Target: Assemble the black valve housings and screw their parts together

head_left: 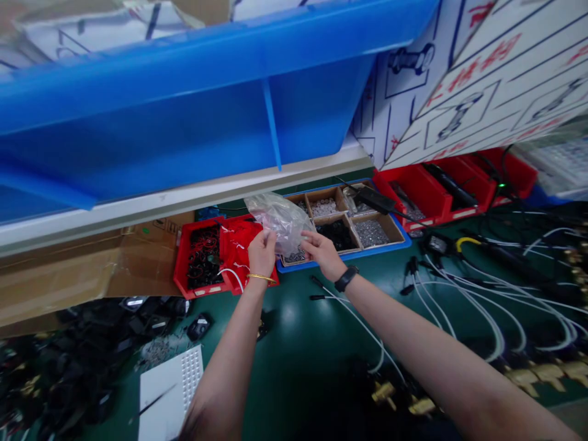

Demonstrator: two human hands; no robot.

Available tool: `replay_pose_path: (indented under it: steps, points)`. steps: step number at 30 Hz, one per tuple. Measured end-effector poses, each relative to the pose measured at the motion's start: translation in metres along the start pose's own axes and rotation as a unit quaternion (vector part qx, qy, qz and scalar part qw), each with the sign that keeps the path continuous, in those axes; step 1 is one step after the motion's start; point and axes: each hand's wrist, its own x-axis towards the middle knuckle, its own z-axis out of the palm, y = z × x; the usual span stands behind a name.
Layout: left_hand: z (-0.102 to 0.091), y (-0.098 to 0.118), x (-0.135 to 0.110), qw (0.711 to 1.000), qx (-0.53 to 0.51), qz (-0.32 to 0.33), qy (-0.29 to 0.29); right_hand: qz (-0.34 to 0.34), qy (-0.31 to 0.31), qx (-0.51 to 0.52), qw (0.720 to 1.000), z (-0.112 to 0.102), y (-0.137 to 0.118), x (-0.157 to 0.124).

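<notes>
A clear plastic bag [281, 222] hangs between my two hands, above the left end of a blue tray [386, 248] divided into compartments of small parts. My left hand [262, 252], with a gold bangle at the wrist, pinches the bag's left side. On the right side, the fingers of my right hand [323, 252] are closed on the bag's edge; a black band circles that wrist. Behind my left hand is a red bin [184, 269] holding dark wired parts and red pieces. What the bag contains, if anything, I cannot make out.
A large blue bin [184, 122] on a white shelf [174, 214] overhangs the work area. Red bins [432, 205] stand at the back right. White cables with brass fittings [383, 392] lie on the right. Black parts [78, 361] and a white perforated board [160, 398] lie left.
</notes>
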Motion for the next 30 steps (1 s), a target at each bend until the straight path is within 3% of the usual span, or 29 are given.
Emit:
replay_pose_path:
  steps: [5,14,22,27,28,30]
  points:
    - [0.000,-0.001,0.001,0.997,0.067,0.022,0.007,0.015,0.019,0.038,0.999,0.009,0.007,0.016]
    - [0.005,0.013,0.003,0.967,0.232,0.103,0.020,0.024,-0.039,0.145,0.988,0.014,0.006,0.017]
    - [0.020,0.040,0.000,0.907,0.389,0.156,0.030,0.043,-0.043,0.221,0.973,0.017,0.011,0.018]
    - [0.025,0.056,0.000,0.836,0.519,0.172,0.037,0.032,-0.009,0.240,0.970,0.019,0.005,0.015]
    - [0.023,0.057,0.000,0.835,0.523,0.168,0.037,0.039,-0.017,0.240,0.970,0.019,0.002,0.015]
    - [0.019,0.056,0.003,0.861,0.487,0.136,0.048,0.056,-0.039,0.242,0.968,0.018,-0.002,0.019]
